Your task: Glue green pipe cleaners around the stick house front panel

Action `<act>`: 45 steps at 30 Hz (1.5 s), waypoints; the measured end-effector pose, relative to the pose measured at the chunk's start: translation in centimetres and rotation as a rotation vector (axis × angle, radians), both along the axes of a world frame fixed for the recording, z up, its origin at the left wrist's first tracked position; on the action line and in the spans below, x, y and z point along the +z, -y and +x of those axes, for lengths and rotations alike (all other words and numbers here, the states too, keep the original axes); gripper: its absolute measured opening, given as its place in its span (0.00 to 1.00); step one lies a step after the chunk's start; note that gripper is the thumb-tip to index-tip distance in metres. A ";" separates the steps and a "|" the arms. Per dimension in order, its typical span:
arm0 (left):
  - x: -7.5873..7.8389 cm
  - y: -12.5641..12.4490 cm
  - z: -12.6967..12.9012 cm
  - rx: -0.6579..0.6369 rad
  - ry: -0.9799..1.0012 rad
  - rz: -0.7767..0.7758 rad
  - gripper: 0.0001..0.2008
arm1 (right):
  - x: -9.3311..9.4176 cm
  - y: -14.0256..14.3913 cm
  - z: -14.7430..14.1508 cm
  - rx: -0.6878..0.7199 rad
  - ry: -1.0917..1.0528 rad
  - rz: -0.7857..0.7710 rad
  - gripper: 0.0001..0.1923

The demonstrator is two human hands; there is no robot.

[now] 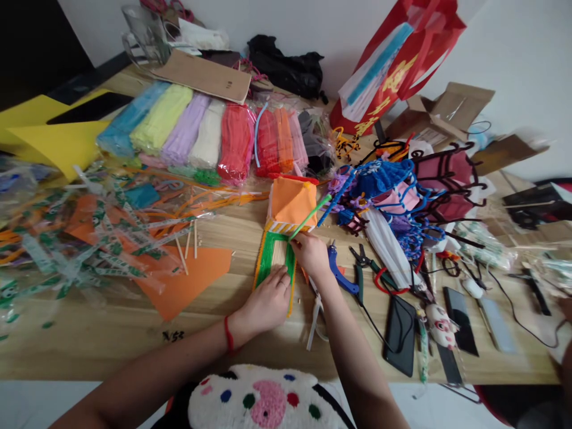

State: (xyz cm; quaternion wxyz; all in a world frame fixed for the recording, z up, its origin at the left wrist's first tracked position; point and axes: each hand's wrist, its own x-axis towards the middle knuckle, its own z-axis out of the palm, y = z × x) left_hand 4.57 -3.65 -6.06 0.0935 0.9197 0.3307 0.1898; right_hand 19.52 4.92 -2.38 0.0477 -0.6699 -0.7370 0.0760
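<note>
Your left hand (267, 301) lies flat, fingers spread and pressing down on the lower edge of a small craft house (281, 241) at the middle of the wooden table (111, 328). The hand grips nothing; it only rests on the green panel of the house. A red string band (228, 335) circles that wrist.

Your right hand (311, 253) sits at three o'clock from the house, fingers pinched together on the lower end of a green pipe cleaner (308, 218), which slants up toward one o'clock across the orange roof.

The house lies on its side: a green front framed in yellow, pale sticks across the middle, the orange roof at twelve o'clock.

At nine o'clock lies a sheet of orange paper (187, 280) under clear wrappers (89, 238). At twelve o'clock, bagged bundles of coloured pipe cleaners (201, 134) line the table's far side. At three o'clock, just beside your right wrist, rests a blue glue gun (339, 271), then pliers (360, 268), then a black phone (400, 333). At two o'clock sits a heap of blue and pink pipe-cleaner models (393, 185). A red bag (402, 53) stands at one o'clock against the wall.
</note>
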 end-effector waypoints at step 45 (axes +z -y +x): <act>0.3 0.0 0.4 0.012 -0.102 -0.009 0.20 | 0.1 0.0 -2.1 -0.417 -0.154 -0.049 0.09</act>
